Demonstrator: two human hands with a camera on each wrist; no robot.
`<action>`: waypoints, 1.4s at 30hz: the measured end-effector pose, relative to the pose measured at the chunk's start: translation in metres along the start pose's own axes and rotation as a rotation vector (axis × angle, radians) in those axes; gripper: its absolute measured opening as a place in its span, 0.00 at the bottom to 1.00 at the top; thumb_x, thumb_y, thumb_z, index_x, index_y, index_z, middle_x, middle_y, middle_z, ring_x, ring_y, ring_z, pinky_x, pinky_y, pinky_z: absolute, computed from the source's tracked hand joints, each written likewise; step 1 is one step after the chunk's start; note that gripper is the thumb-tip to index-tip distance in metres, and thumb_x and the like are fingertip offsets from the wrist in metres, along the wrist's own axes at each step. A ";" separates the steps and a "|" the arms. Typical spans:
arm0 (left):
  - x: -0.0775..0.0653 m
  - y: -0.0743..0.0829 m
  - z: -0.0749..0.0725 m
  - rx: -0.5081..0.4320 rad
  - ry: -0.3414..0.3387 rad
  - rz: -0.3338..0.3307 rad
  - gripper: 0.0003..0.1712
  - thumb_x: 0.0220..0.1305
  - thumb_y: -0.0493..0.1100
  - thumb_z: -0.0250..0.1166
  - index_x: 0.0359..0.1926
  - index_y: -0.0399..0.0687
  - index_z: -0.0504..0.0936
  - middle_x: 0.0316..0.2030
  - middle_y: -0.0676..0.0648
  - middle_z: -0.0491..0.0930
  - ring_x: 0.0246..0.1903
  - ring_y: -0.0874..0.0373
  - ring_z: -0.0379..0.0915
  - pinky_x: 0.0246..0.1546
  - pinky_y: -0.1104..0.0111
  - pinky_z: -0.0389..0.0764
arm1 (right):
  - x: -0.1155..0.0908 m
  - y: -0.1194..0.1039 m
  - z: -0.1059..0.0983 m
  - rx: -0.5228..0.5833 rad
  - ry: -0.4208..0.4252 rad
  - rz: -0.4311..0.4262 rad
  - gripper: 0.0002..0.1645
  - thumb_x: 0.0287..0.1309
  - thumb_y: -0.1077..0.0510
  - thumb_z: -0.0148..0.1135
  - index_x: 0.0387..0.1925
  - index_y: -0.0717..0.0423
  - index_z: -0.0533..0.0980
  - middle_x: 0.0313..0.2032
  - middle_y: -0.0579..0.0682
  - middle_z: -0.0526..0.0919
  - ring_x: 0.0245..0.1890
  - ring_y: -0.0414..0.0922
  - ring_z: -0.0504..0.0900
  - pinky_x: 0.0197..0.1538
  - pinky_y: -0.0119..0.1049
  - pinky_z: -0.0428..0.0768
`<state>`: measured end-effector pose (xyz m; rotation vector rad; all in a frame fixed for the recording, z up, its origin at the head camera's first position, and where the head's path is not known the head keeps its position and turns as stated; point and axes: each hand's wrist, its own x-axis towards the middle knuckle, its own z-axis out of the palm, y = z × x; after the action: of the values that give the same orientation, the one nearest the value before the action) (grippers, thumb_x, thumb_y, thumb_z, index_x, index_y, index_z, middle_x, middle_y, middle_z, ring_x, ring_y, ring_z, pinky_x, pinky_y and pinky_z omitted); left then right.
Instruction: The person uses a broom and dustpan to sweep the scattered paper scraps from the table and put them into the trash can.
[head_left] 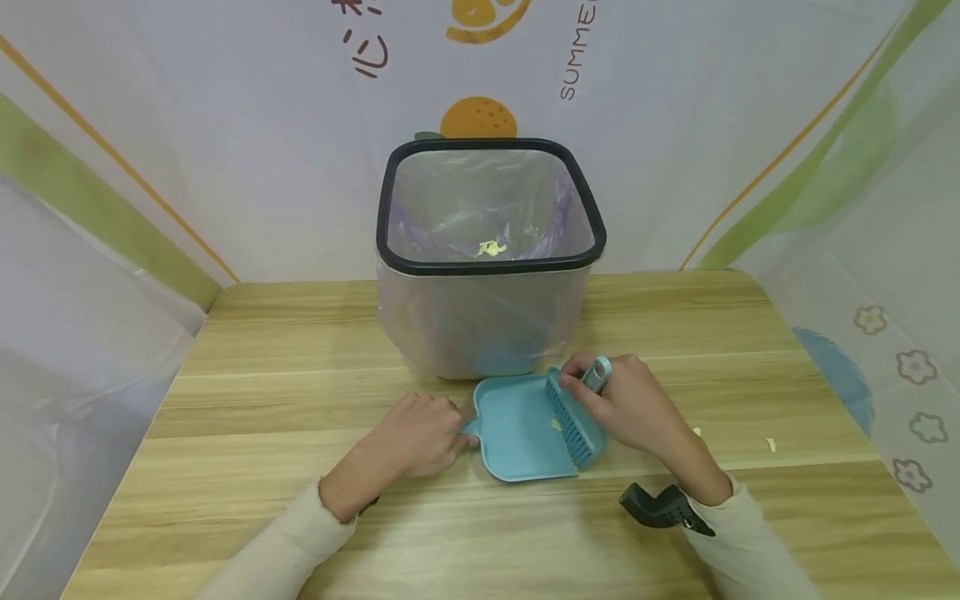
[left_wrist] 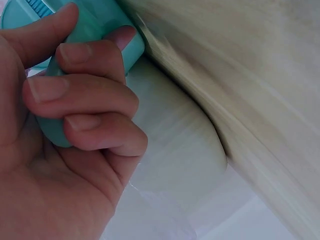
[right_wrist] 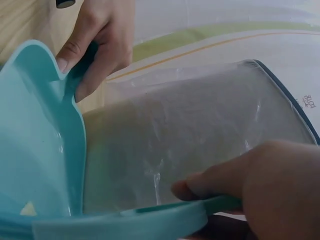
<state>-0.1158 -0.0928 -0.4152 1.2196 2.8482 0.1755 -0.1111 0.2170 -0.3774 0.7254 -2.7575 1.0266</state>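
Observation:
A light blue dustpan (head_left: 513, 429) lies on the wooden table, its open edge facing right. My left hand (head_left: 420, 435) grips its short handle, with the fingers (left_wrist: 85, 95) curled round it in the left wrist view. My right hand (head_left: 637, 408) holds a matching blue brush (head_left: 581, 425) by the handle. Its bristles stand on the dustpan's open edge. A small pale yellow scrap (right_wrist: 28, 209) sits in the dustpan beside the bristles.
Just behind the dustpan stands a bin (head_left: 480, 325) with a black rim (head_left: 491, 268) and a clear bag lining. Yellow scraps (head_left: 491, 248) show inside it. Another scrap (head_left: 771, 445) lies on the table (head_left: 285, 350) at the right. A printed curtain (head_left: 300, 167) hangs behind.

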 end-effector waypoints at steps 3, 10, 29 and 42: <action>-0.001 0.000 0.000 0.000 -0.002 0.000 0.18 0.77 0.50 0.70 0.56 0.43 0.90 0.32 0.46 0.87 0.21 0.60 0.66 0.19 0.64 0.70 | 0.000 -0.001 0.003 0.033 0.021 -0.006 0.05 0.76 0.60 0.68 0.40 0.53 0.87 0.19 0.33 0.71 0.20 0.33 0.65 0.25 0.34 0.64; -0.004 0.000 0.000 -0.002 -0.014 0.004 0.18 0.77 0.51 0.69 0.57 0.43 0.89 0.31 0.47 0.86 0.21 0.60 0.68 0.21 0.63 0.72 | -0.001 0.000 -0.003 0.103 0.064 -0.023 0.04 0.75 0.62 0.69 0.40 0.53 0.87 0.28 0.39 0.83 0.22 0.35 0.69 0.25 0.34 0.67; -0.002 -0.004 0.000 -0.058 0.015 0.027 0.12 0.78 0.51 0.70 0.45 0.47 0.84 0.26 0.52 0.80 0.24 0.57 0.77 0.24 0.61 0.76 | -0.017 0.016 -0.068 -0.139 0.147 0.085 0.07 0.75 0.59 0.67 0.41 0.57 0.87 0.30 0.48 0.89 0.24 0.41 0.84 0.27 0.37 0.80; 0.000 -0.006 0.002 -0.054 0.032 0.047 0.13 0.77 0.52 0.70 0.43 0.48 0.82 0.24 0.52 0.79 0.25 0.54 0.80 0.24 0.58 0.77 | -0.036 0.035 -0.091 -0.247 0.207 0.106 0.07 0.76 0.59 0.67 0.42 0.57 0.87 0.32 0.53 0.90 0.26 0.43 0.82 0.27 0.37 0.75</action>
<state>-0.1196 -0.0968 -0.4181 1.2848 2.8233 0.2730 -0.1019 0.3123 -0.3380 0.4170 -2.6974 0.7125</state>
